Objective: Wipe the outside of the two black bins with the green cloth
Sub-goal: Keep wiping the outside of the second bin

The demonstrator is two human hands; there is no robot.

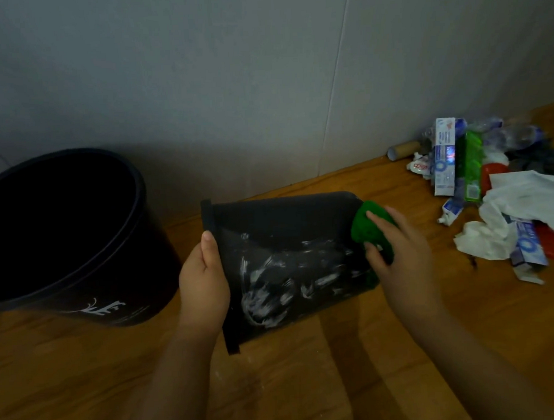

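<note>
Small black bin [291,260] on its side on the wooden floor [310,384], rim toward the left, wall streaked with white smears. Left hand [205,277] clamped on the rim. Right hand [400,254] half-curled, pressing green cloth [371,227] against the bin's base end. Larger black bin [78,239] upright, just left. Litter pile [493,192] near the wall [229,67], right.

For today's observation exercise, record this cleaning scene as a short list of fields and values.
Bin being wiped: tipped bin, on its side, white smears on its wall
Left hand: grips its rim
Right hand: presses green cloth near its base
Other bin: upright bin, untouched
Floor: wooden floor
Clutter: litter pile by the wall
</note>
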